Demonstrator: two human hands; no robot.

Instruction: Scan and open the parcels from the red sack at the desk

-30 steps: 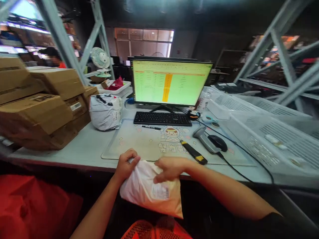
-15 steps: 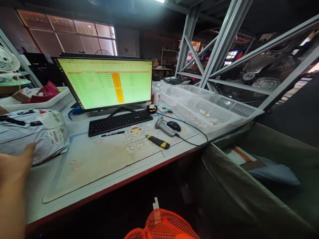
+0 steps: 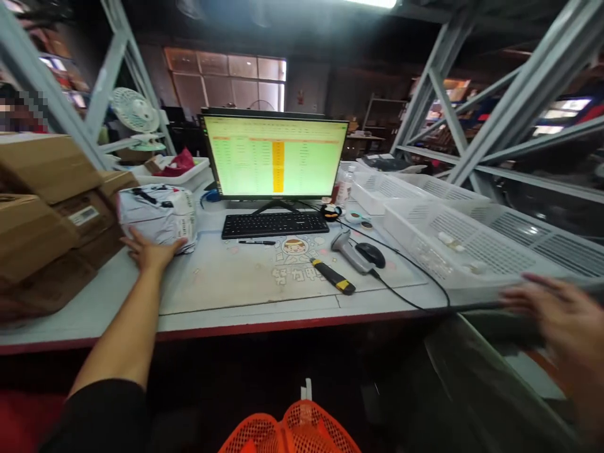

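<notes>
Left hand (image 3: 150,251) now on one parcel (image 3: 158,214)

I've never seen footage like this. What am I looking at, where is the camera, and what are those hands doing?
The camera sits on a person's head, looking down at a packing desk. The left hand rests open against a grey wrapped parcel beside cardboard boxes. The right hand, blurred, holds nothing and hangs off the desk's right end near a white basket. On the desk: a monitor, keyboard, barcode scanner, mouse, and box cutter.
</notes>
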